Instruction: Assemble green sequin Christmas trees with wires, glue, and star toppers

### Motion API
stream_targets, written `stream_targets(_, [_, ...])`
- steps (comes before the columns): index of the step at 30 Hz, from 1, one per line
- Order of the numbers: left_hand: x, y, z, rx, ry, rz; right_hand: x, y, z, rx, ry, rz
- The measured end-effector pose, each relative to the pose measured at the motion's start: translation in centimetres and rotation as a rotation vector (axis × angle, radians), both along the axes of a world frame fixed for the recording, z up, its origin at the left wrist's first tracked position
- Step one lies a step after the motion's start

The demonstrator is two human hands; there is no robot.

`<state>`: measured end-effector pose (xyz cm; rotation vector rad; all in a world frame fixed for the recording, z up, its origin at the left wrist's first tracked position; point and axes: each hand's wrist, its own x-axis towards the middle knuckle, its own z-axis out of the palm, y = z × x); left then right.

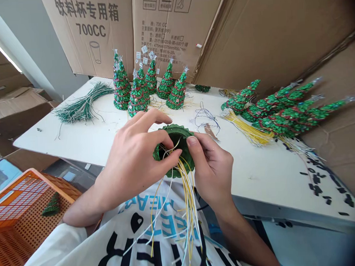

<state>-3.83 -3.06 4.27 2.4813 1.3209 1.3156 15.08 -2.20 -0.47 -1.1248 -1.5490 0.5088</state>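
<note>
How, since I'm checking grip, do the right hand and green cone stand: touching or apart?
Touching: the head view shows the right hand gripping the green cone, thumb on its rim.

Bright, soft light; upper-left glare; right corners dark; edges stretched.

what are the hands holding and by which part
A hollow green cone, by its open rim, in the right hand. The left hand has thumb and index finger at the white and yellow wires; whether it pinches any is unclear.
</note>
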Motion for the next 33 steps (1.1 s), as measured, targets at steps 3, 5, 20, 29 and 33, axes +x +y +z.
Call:
stream_targets(3, [0.07,0.1,0.03,-0.016,-0.03,-0.017,0.21,0.01,0.22,-0.007,-0.012,0.014])
stream_targets(5, [0.29,0.04,0.08,-0.015,-0.087,-0.024,0.34,-0.06,0.38,-0.006,-0.013,0.025])
stream_targets(20, [0.58,-0.17,0.2,0.013,-0.197,-0.002,0.56,-0.34,1.02,-0.061,0.075,0.077])
stream_targets(29, [0.78,-0.15,0.23,0.016,-0.177,0.022,0.89,-0.34,1.04,-0.05,0.088,0.113])
stream_targets(33, [0.78,-0.1,0.16,0.027,-0.176,0.021,0.76,-0.18,0.98,-0.049,0.098,0.118])
